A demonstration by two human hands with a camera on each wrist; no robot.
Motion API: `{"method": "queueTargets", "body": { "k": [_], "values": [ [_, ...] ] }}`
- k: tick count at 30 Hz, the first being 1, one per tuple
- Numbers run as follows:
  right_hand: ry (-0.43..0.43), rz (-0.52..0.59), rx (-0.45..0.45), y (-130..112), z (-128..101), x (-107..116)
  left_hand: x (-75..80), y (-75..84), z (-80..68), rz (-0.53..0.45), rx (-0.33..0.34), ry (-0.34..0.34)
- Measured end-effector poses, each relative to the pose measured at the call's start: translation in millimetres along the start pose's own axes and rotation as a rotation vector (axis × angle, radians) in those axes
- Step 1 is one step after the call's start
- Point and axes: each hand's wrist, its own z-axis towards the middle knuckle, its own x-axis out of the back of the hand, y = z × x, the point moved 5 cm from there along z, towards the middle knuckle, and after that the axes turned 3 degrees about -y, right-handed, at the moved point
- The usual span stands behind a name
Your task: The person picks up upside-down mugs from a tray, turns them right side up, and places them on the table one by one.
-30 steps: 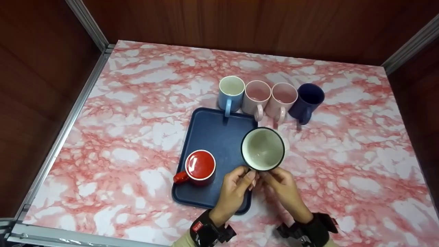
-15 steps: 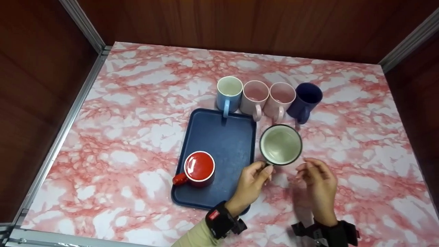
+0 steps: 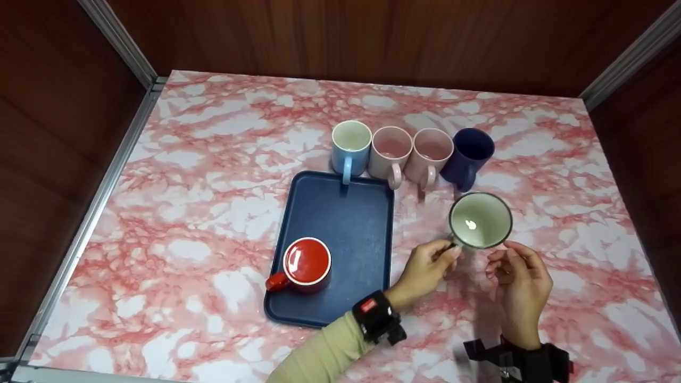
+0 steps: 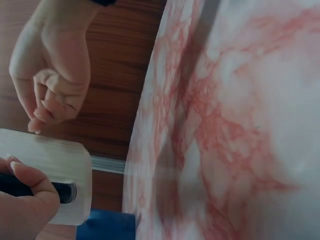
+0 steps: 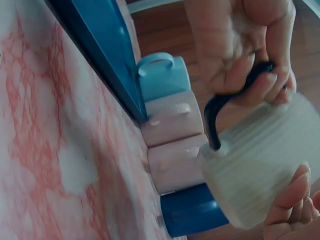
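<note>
A pale mug (image 3: 481, 219) with a dark rim and black handle (image 5: 212, 122) is held above the table, right of the tray. My left hand (image 3: 424, 270) grips that handle, thumb and fingers wrapped about it. Just below and right of the mug is my right hand (image 3: 524, 287), its fingers loosely bent and the fingertips close by the mug's side. In the left wrist view the right hand (image 4: 55, 75) holds nothing. A red mug (image 3: 307, 260) stands on the blue tray (image 3: 346, 213), its handle pointing left.
Behind the tray, a light blue mug (image 3: 351, 149), two pink mugs (image 3: 391, 154) and a dark blue mug (image 3: 471, 154) stand in a row, handles toward me. Brown wooden panels (image 3: 372, 42) enclose the marbled table (image 3: 213, 159) at the back and sides.
The left hand has carried the pale mug rightward, from over the tray's right edge to beyond it. The right hand has come off the mug's lower side and shifted right.
</note>
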Motion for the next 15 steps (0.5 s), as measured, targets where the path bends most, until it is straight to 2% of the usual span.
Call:
{"method": "queueTargets", "body": {
  "k": [5,7,11,15],
  "values": [
    [0.064,0.072,-0.014,-12.9,-3.9,-11.5,-14.1,-23.6,26.0,0.105,0.001,-0.008],
    [0.077,0.055,-0.019,-14.2,-4.9,-10.6,-20.9,-34.0,36.2,0.143,0.006,-0.014],
    [0.097,-0.022,0.002,-12.9,-5.0,-0.5,-35.8,-43.8,56.1,0.189,0.009,-0.014],
    [0.114,0.002,-0.004,-8.9,-5.0,8.0,-46.5,-52.3,72.5,0.186,0.067,0.02]
  ]
}}
